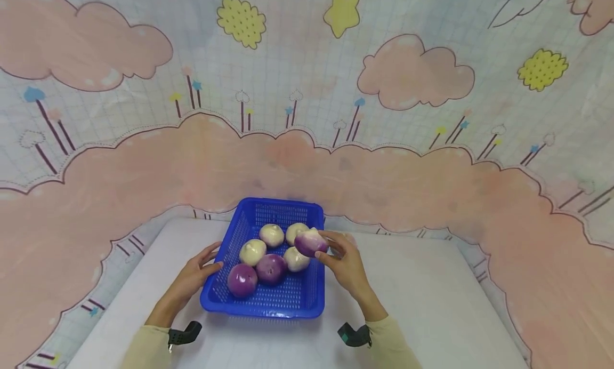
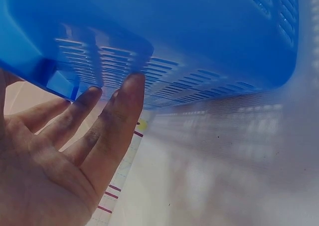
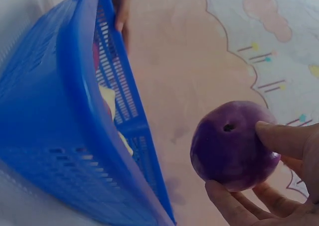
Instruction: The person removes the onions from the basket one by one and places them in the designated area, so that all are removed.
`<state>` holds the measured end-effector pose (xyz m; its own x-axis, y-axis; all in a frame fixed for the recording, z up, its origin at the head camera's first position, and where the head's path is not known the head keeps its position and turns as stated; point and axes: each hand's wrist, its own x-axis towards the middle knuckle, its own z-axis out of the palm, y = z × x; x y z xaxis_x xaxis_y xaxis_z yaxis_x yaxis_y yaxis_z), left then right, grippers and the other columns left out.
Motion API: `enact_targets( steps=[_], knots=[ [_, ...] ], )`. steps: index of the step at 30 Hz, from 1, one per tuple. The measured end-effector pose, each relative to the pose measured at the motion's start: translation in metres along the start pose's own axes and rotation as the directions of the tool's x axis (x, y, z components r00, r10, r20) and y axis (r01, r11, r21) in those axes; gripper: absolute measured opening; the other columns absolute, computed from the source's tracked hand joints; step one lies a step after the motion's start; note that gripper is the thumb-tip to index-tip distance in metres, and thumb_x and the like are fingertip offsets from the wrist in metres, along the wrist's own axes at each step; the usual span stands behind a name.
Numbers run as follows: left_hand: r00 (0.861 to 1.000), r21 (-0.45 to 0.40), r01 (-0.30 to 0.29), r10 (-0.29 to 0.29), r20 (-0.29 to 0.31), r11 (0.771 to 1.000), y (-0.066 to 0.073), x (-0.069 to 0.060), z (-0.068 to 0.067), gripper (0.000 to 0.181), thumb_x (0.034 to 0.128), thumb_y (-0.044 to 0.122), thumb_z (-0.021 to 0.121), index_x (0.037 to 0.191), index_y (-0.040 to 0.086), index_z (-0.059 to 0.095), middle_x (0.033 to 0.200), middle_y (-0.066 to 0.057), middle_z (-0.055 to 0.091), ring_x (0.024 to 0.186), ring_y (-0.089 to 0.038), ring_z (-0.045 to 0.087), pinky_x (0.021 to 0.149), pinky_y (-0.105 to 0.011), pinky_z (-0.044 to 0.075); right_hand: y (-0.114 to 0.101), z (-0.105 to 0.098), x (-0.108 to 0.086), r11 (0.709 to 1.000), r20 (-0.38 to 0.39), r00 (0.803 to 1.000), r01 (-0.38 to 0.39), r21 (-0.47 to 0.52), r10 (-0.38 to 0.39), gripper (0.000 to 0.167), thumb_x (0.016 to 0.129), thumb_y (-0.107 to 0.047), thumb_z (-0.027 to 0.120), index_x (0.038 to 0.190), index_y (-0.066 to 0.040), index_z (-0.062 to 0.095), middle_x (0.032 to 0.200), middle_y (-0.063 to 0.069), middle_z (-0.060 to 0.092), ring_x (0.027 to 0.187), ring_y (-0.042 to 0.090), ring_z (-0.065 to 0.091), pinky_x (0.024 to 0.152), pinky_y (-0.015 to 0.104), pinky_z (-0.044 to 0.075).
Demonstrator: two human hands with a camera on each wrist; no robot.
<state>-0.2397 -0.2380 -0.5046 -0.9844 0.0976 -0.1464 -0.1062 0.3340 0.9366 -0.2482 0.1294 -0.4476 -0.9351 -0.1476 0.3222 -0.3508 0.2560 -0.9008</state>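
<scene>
Six turnips (image 1: 272, 269) in the basket (image 1: 261, 310), a seventh held above

A cloth (image 1: 288, 163) printed with clouds, stars and a broad pink band forms the backdrop, and a white table (image 1: 412, 294) spreads before it. On the table stands the blue slotted basket, which appears level in the head view.

As far as the pictures show, six turnips lie settled and one is unsettled; I cannot tell whether that last one is on its way in or out. Inside the basket, four show pale sides, grouped toward the back and middle, while two purple ones sit nearer the front, one at the left and one beside it.

The left hand (image 1: 194, 273) is at the basket's left side, its fingers mostly straight and a little apart, the tips against or just beside the outer wall. The right hand (image 1: 346, 259) pinches the seventh turnip (image 1: 310, 243) between thumb and fingers, over the basket's right side in the head view. Smallest of all, a dark spot (image 3: 229, 128) marks that turnip's purple skin
</scene>
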Motion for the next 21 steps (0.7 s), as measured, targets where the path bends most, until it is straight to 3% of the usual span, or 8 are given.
enact_targets(
  steps=[4, 9, 14, 21],
  knots=[
    [1.0, 0.003, -0.001, 0.001, 0.003, 1.0, -0.002, -0.001, 0.001, 0.068, 0.0999, 0.027, 0.055, 0.158, 0.018, 0.02, 0.158, -0.027, 0.026, 0.133, -0.05, 0.046, 0.097, -0.055, 0.053, 0.006, -0.009, -0.003, 1.0, -0.038, 0.999, -0.015, -0.004, 0.015, 0.045, 0.082, -0.007, 0.078, 0.125, -0.016, 0.066, 0.131, 0.011, 0.059, 0.122, 0.035, 0.062, 0.1, 0.052, 0.052],
    [1.0, 0.0, -0.008, 0.008, 0.002, 1.0, -0.003, 0.0, 0.0, 0.068, 0.1001, 0.027, 0.054, 0.158, 0.019, 0.02, 0.158, -0.026, 0.027, 0.132, -0.049, 0.048, 0.096, -0.053, 0.054, 0.012, -0.02, -0.003, 1.0, -0.069, 0.998, 0.004, -0.021, -0.006, 0.046, 0.082, -0.005, 0.077, 0.125, -0.013, 0.065, 0.132, 0.012, 0.062, 0.121, 0.036, 0.062, 0.093, 0.043, 0.057],
    [1.0, 0.006, -0.002, 0.002, 0.003, 1.0, -0.003, 0.001, 0.0, 0.069, 0.1002, 0.027, 0.054, 0.158, 0.018, 0.018, 0.159, -0.026, 0.027, 0.133, -0.049, 0.047, 0.096, -0.054, 0.054, 0.015, -0.032, -0.005, 0.999, -0.082, 0.996, -0.03, -0.013, 0.029, 0.045, 0.082, -0.001, 0.076, 0.125, -0.008, 0.065, 0.132, 0.014, 0.061, 0.122, 0.037, 0.061, 0.092, 0.034, 0.058],
    [1.0, 0.004, 0.0, 0.0, 0.002, 1.0, -0.003, 0.001, 0.0, 0.069, 0.1, 0.026, 0.054, 0.158, 0.018, 0.018, 0.159, -0.026, 0.026, 0.133, -0.05, 0.046, 0.097, -0.055, 0.053, 0.027, -0.044, -0.008, 0.998, -0.113, 0.992, -0.067, -0.018, 0.065, 0.046, 0.08, 0.003, 0.076, 0.124, -0.004, 0.064, 0.134, 0.018, 0.06, 0.124, 0.041, 0.058, 0.091, 0.034, 0.058]
  ],
)
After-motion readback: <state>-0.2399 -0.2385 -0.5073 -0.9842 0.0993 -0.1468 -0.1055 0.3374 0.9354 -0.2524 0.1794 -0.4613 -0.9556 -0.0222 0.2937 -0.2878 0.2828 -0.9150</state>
